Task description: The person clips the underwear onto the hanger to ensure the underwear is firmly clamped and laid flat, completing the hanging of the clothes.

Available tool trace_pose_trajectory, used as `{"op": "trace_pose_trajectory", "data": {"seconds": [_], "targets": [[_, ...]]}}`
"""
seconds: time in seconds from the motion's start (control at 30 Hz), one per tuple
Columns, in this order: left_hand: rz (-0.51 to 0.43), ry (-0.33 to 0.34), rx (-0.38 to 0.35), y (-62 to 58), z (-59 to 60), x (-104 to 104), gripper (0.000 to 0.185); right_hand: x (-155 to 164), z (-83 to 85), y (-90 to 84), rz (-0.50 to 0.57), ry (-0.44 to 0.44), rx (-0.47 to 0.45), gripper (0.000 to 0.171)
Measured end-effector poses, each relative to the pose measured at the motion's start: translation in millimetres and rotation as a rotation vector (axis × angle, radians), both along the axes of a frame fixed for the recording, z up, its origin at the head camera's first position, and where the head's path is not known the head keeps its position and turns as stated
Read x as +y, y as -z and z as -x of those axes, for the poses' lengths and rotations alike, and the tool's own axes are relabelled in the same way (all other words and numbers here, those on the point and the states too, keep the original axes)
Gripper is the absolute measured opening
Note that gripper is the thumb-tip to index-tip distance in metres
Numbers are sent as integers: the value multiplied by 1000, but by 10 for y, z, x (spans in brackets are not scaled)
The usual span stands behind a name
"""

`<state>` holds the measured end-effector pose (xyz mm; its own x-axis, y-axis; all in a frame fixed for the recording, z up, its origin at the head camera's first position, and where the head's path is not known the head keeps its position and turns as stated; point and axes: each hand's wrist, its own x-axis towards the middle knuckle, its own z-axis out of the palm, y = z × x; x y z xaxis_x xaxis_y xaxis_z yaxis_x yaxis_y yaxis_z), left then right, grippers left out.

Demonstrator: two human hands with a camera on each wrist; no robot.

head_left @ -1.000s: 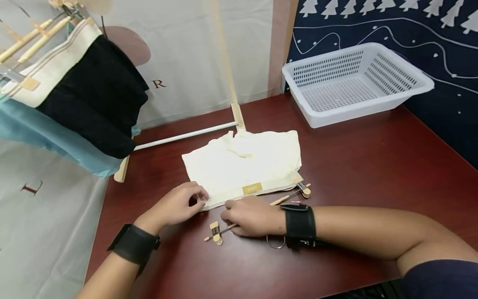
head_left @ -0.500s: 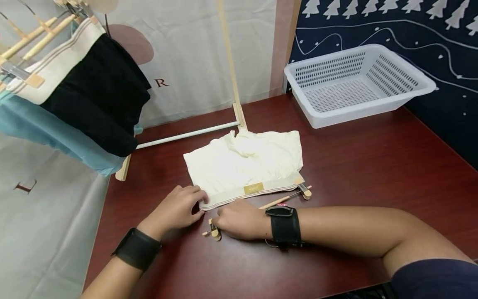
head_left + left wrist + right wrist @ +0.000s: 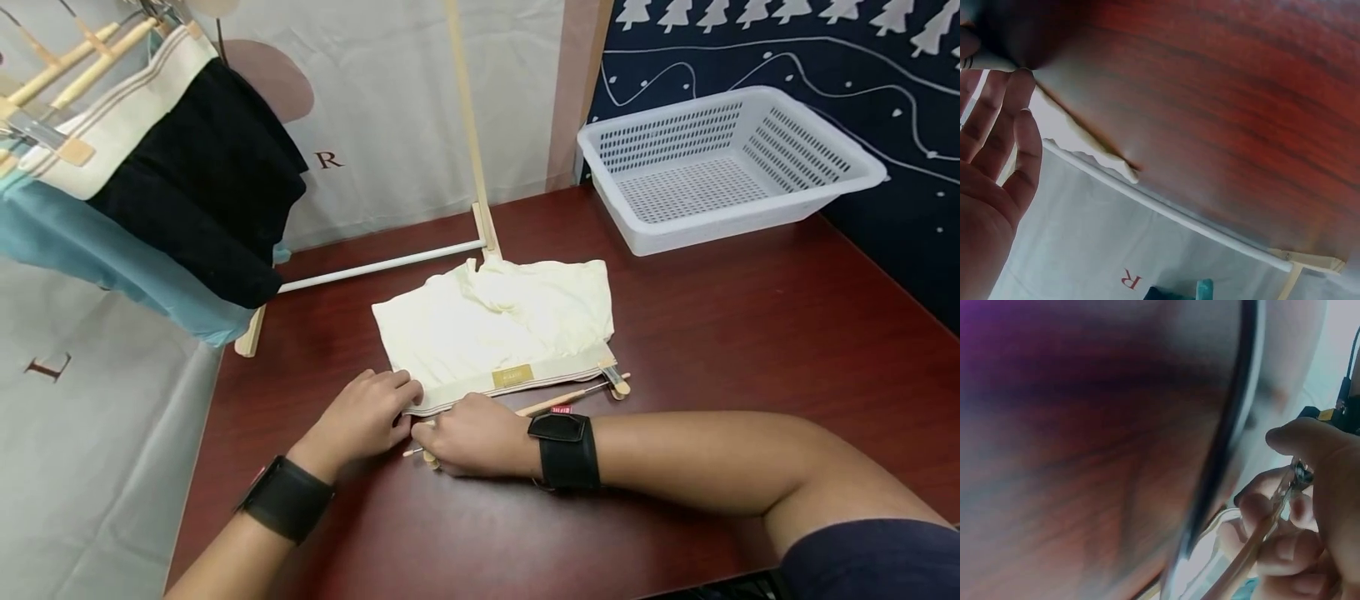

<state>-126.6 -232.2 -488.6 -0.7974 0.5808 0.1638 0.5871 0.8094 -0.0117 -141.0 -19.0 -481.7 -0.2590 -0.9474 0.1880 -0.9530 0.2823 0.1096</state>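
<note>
Cream boxer briefs (image 3: 502, 321) lie flat on the table, their waistband with a gold label facing me. At the waistband's left corner my left hand (image 3: 367, 417) pinches the cloth between thumb and fingers; in the left wrist view that hand (image 3: 997, 144) holds the band's edge. A wooden clip hanger (image 3: 555, 402) lies along the waistband, its right clip (image 3: 617, 383) on the right corner. My right hand (image 3: 476, 437) grips the hanger's left end and mostly hides the left clip (image 3: 430, 459). In the right wrist view, fingers curl round the hanger bar (image 3: 1241, 562) and metal clip.
A white plastic basket (image 3: 645, 237) stands at the back right. At the left, black boxer briefs (image 3: 202, 183) and a light blue garment (image 3: 127, 267) hang from hangers. A wooden rack with a white crossbar (image 3: 382, 265) stands behind the cream pair.
My right hand has slid left along the hanger to its left clip, and that end has moved up towards the waistband corner. My left hand has stayed at the corner.
</note>
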Motion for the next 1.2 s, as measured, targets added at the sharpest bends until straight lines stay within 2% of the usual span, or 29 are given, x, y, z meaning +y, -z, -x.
{"op": "trace_pose_trajectory", "data": {"seconds": [0.3,0.53,0.83,1.03,1.2], "targets": [[-62,-28,-34,12,-17,-26,20,-33,1,13,47,-22,111,14],[-86,-23,-39,14,-49,-44,22,-7,75,-49,-46,-7,31,22],[-177,-28,-74,-1,-81,-78,21,-10,143,-156,-50,12,-55,31],[-228,-33,-108,-18,-92,-86,21,-25,172,-178,-67,26,-58,29],[-286,-68,-158,-33,-121,-92,20,-41,194,-202,-78,32,-74,31]]}}
